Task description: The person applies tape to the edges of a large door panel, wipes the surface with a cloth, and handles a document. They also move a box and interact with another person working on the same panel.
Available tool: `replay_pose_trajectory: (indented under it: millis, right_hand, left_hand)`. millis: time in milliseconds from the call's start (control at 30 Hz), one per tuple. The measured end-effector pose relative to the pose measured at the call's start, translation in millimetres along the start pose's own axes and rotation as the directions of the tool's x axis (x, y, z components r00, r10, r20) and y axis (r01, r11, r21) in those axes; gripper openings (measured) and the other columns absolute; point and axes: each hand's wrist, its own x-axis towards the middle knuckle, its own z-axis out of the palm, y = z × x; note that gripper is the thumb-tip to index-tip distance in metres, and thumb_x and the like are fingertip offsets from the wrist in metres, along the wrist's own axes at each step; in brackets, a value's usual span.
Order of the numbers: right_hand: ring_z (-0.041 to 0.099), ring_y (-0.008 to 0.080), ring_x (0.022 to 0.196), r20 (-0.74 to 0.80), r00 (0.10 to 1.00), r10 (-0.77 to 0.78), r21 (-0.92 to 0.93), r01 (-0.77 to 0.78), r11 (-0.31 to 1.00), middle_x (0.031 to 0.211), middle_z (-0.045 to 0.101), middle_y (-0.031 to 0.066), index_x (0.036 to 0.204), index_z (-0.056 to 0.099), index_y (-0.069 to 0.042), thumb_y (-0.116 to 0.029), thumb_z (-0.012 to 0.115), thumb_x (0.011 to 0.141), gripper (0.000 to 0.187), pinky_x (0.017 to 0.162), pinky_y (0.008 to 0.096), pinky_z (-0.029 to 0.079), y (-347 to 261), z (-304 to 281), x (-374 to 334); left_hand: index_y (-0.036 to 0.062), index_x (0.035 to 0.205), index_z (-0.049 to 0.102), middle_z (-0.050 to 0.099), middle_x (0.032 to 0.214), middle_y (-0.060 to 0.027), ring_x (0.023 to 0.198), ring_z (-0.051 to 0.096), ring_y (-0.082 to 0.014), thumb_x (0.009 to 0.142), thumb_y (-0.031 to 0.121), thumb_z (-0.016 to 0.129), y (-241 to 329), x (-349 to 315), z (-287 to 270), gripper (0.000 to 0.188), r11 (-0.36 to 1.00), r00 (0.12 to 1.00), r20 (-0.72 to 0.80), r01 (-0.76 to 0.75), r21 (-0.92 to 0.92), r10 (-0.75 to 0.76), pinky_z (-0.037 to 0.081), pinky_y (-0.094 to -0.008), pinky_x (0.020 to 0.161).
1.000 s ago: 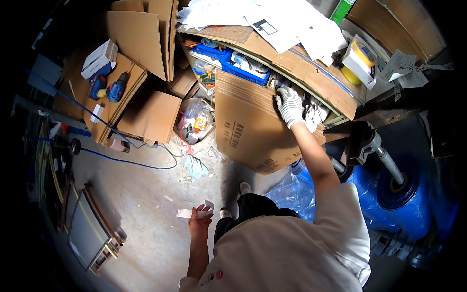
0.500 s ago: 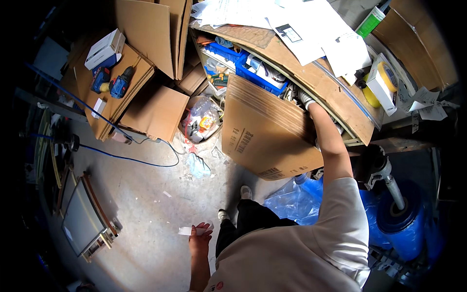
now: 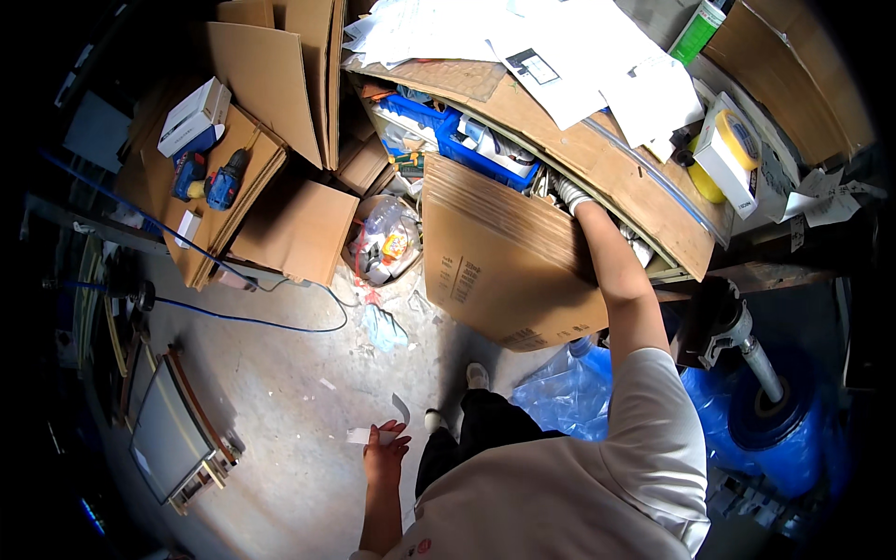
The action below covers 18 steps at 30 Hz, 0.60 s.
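My left hand (image 3: 383, 450) is low over the floor, its fingers closed on a pale strip (image 3: 370, 436) that looks like paper or tape. One end of the strip curls up above the fingertips. My right arm reaches under the edge of the bench top (image 3: 597, 121), behind a stack of flat cardboard sheets (image 3: 509, 271). Something white and ribbed is at the wrist of my right hand (image 3: 575, 198); its fingers are hidden among the clutter on the shelf. Beside them sits a blue bin (image 3: 485, 159) with small items.
White papers (image 3: 560, 65) cover the bench top. At left, a cordless drill (image 3: 227, 180) and a small box (image 3: 194, 117) lie on stacked cardboard. A bin of rubbish (image 3: 385, 241) stands on the floor. A blue film roll (image 3: 775, 420) is at right; a blue cable (image 3: 243, 322) hangs at left.
The strip's curled end now stands up above my left fingers. My right hand is still under the bench top, and the view has shifted slightly.
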Motion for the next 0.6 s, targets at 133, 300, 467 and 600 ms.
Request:
replay_pose_trajectory:
  millis: [133,300,467,600]
  right_hand:
    - [0.051,0.0262,0.111,0.016,1.000,0.022,0.036,-0.022,0.999,0.126,0.052,0.0131,0.126,0.049,-0.009,-0.036,0.051,0.090,0.045,0.095,0.0360,0.041,8.0,-9.8,-6.0]
    - [0.052,0.0241,0.110,-0.001,0.998,0.059,0.107,-0.059,0.993,0.125,0.054,0.0124,0.126,0.050,-0.008,-0.037,0.051,0.090,0.046,0.094,0.0346,0.042,16.6,-20.3,-14.6]
    - [0.053,0.0220,0.108,0.027,0.984,0.175,0.530,-0.163,0.832,0.123,0.055,0.0116,0.125,0.051,-0.007,-0.038,0.052,0.090,0.047,0.093,0.0332,0.043,6.4,-38.1,-40.6]
    - [0.055,0.0072,0.058,0.297,0.952,0.072,0.903,-0.305,0.303,0.080,0.064,0.0022,0.107,0.060,-0.005,-0.017,0.058,0.089,0.022,0.054,0.0195,0.045,-47.8,-72.6,-91.5]
  left_hand:
    - [0.0047,0.109,0.058,0.065,0.101,-0.0116,0.080,0.062,-0.0238,0.094,0.043,0.038,0.4,0.0,0.1,0.046,0.999,1.000,-0.008,-0.007,0.031,0.007,0.045,-0.0335,0.070]
    - [0.0057,0.107,0.057,0.064,0.100,-0.0092,0.079,0.059,-0.0217,0.095,0.043,0.035,-2.2,-3.6,-1.0,0.046,1.000,0.999,-0.038,0.008,0.027,-0.007,0.043,-0.0312,0.066]
    - [0.0064,0.113,0.056,0.063,0.105,-0.0089,0.081,0.061,-0.0217,0.095,0.047,0.034,-13.9,-2.0,-9.1,0.049,1.000,1.000,0.003,-0.002,0.004,0.002,0.043,-0.0303,0.065]
    - [0.0060,0.125,0.049,0.060,0.114,-0.0111,0.080,0.064,-0.0230,0.092,0.057,0.034,-11.3,-9.6,5.2,0.062,0.995,0.998,-0.003,-0.063,0.074,0.063,0.046,-0.0289,0.060]
